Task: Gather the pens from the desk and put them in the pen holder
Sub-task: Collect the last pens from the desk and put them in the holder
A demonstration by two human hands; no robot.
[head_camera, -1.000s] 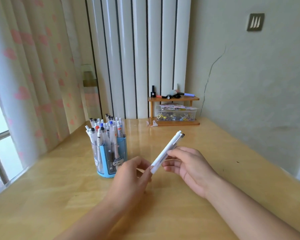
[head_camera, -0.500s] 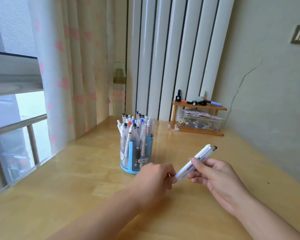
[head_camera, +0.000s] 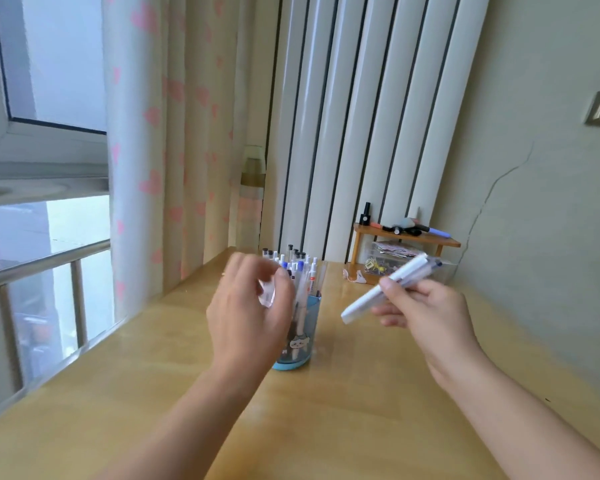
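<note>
Most of the pens (head_camera: 293, 268) already stand upright in the blue pen holder (head_camera: 307, 327), which sits on the wooden desk (head_camera: 187, 393) near the curtained window side, its top crowded with caps and clips. Two or so white pens (head_camera: 390, 285) remain outside it, bundled together in the right hand (head_camera: 430, 313), whose thumb and fingers are curled around their middle so that they slant upward to the right, clear of the desk and well to the right of the holder. The left hand (head_camera: 248, 317) is raised in front of the holder's upper part, partly hiding it; its fingers are bent around something pale and blurred that looks like one more pen, angled down toward the holder's opening, though motion blur makes the exact grasp hard to read. Judged from this, the task is far along: the person appears to be feeding a pen into the holder with the left hand, and the bundle in the right hand is what is left to go in. No loose pens show on the visible bare wood. A small wooden shelf (head_camera: 406, 237) at the back wall carries a few marker-like items and a clear box (head_camera: 388, 261) beneath; whether those count toward the task cannot be told.
</note>
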